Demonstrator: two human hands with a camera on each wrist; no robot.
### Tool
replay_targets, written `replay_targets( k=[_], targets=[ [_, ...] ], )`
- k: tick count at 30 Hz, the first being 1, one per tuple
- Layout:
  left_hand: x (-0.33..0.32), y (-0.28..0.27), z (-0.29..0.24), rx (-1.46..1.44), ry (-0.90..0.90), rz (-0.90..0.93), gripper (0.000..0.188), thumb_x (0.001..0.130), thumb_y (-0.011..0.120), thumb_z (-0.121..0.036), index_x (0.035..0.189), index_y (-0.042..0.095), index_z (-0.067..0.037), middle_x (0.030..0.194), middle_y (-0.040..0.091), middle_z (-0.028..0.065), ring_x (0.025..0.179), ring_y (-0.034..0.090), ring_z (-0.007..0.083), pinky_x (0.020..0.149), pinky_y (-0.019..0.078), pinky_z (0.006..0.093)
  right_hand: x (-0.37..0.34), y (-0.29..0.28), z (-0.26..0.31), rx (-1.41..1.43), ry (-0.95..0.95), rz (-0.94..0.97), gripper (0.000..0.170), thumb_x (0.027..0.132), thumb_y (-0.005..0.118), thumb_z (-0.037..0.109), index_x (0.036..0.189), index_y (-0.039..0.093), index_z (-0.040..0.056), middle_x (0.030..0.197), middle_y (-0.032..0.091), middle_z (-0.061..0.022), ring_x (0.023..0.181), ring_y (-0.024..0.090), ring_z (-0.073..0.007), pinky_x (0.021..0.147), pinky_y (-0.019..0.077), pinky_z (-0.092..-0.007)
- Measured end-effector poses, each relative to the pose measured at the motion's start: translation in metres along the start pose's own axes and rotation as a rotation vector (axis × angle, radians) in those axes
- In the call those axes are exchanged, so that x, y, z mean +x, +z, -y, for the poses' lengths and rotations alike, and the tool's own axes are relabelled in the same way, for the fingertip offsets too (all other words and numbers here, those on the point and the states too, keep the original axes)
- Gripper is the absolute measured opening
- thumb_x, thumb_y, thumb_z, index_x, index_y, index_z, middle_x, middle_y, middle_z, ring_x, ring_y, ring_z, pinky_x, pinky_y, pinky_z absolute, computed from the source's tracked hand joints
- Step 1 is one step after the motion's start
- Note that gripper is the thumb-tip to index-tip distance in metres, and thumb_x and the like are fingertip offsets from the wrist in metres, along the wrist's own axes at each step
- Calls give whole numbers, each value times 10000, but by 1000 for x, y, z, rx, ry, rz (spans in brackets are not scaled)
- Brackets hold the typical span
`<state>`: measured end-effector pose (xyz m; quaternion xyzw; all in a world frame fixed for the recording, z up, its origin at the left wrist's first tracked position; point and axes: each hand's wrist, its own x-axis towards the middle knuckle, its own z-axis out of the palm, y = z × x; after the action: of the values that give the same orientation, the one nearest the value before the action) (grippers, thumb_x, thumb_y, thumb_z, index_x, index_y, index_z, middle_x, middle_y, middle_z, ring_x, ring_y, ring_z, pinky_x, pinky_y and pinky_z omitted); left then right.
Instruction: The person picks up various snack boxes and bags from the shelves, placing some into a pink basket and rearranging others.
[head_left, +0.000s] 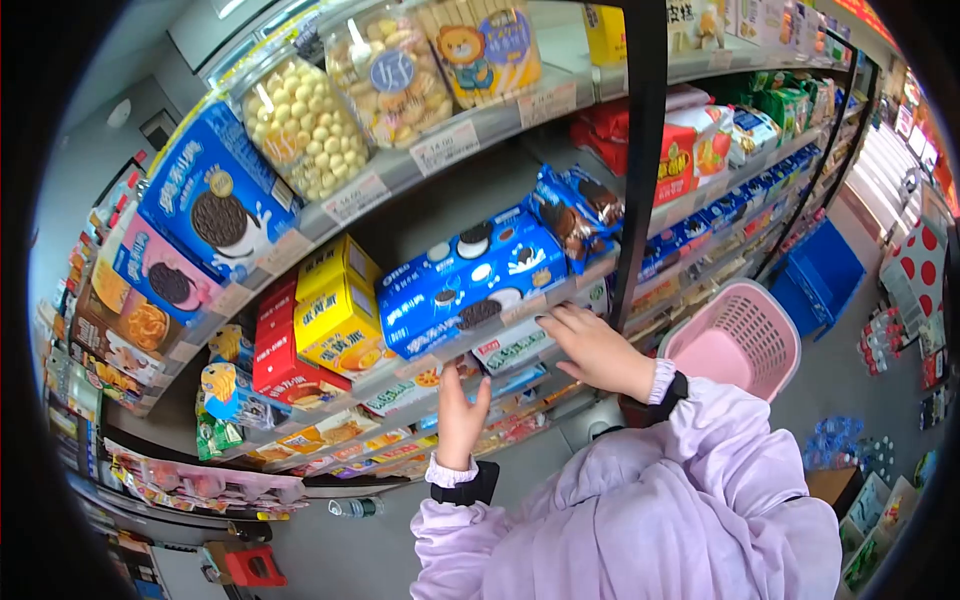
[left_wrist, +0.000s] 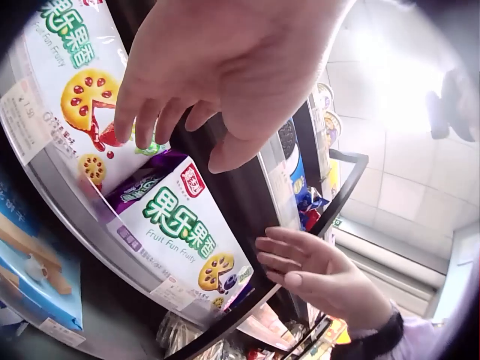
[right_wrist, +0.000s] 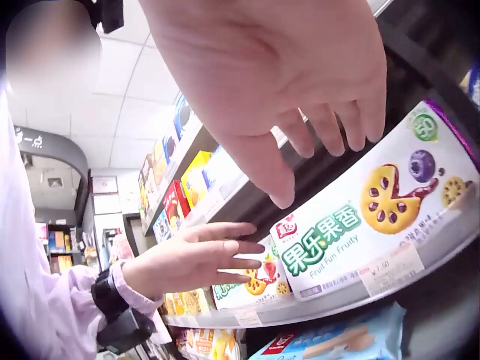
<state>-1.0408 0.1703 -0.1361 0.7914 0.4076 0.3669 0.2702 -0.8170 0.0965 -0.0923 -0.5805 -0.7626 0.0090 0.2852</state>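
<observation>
Two white biscuit boxes with green lettering stand side by side on a lower shelf; the purple-edged one (left_wrist: 176,225) (right_wrist: 337,240) is beside the strawberry one (left_wrist: 75,82). My left hand (head_left: 460,415) (left_wrist: 225,75) (right_wrist: 199,262) is held near the boxes with its fingers extended, thumb apart, holding nothing. My right hand (head_left: 598,350) (left_wrist: 326,277) (right_wrist: 292,82) reaches over the purple-edged box's end, fingers spread and slightly bent, with nothing gripped. Whether any fingertip touches a box I cannot tell.
Above lies a shelf with a blue cookie box (head_left: 475,280), yellow boxes (head_left: 340,315) and red boxes (head_left: 285,350). A black shelf post (head_left: 640,160) rises right of my right hand. A pink basket (head_left: 735,335) and a blue bin (head_left: 815,275) stand farther right.
</observation>
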Motion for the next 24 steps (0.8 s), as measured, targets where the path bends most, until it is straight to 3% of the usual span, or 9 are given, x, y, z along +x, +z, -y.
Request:
replay_targets(
  k=[3,4,5,8,9,10,14,16,24],
  targets=[
    [9,8,4,4,13,-19,407,745,618,-93,1071,410,36,938,528,196,878,525,323,762,417,371,30,9,-18,-39,49,251,490,623,644,86,1079,478,16,1051,520,-184,981,508,-338,828,410,-420],
    [9,10,13,18,-16,8,484,745,632,-91,1154,396,18,1032,513,142,913,543,236,769,448,332,37,15,-23,-68,62,333,472,614,648,96,1056,498,20,1026,537,-179,951,526,-339,809,421,-425],
    [8,12,18,-4,-21,6,485,744,632,-82,1156,394,18,1031,511,142,909,546,230,763,453,326,37,31,-32,-65,-24,97,443,610,663,145,1023,541,40,976,569,-158,906,557,-335,774,440,-441],
    [7,14,20,-37,-52,32,532,743,640,-71,1187,364,28,1036,503,151,906,563,222,753,465,317,43,51,-53,-131,-53,142,441,632,660,179,1042,546,61,1001,567,-149,932,553,-321,775,443,-448],
    [6,13,18,-37,-50,42,543,743,642,-75,1194,357,30,1037,503,151,908,566,223,756,465,318,48,42,-51,-110,-14,278,462,643,661,203,1072,541,77,1016,566,-143,947,553,-310,774,445,-455],
    [5,12,16,-37,-49,53,554,744,644,-79,1201,350,33,1038,503,152,910,569,224,759,465,320,48,35,-48,-132,-35,288,378,663,651,209,981,567,23,928,589,-163,868,581,-307,735,467,-416],
    [7,10,16,-94,-98,125,597,735,664,-94,1211,333,48,1079,486,165,915,572,227,778,465,319,46,40,-54,-87,-88,107,324,649,572,76,967,565,13,914,590,-174,855,578,-323,720,465,-423],
    [7,12,20,-107,-98,134,659,719,683,-88,1240,306,56,1102,484,168,964,552,220,813,459,319,44,37,-52,-14,-32,220,263,715,511,47,969,561,0,937,578,-187,899,565,-341,751,452,-440],
    [3,2,20,-15,35,198,724,645,744,-114,1246,360,15,1176,460,177,1056,495,258,893,414,349,27,15,-30,-170,-161,-46,261,711,507,66,966,543,29,953,546,-144,949,522,-298,824,402,-406]
  ],
)
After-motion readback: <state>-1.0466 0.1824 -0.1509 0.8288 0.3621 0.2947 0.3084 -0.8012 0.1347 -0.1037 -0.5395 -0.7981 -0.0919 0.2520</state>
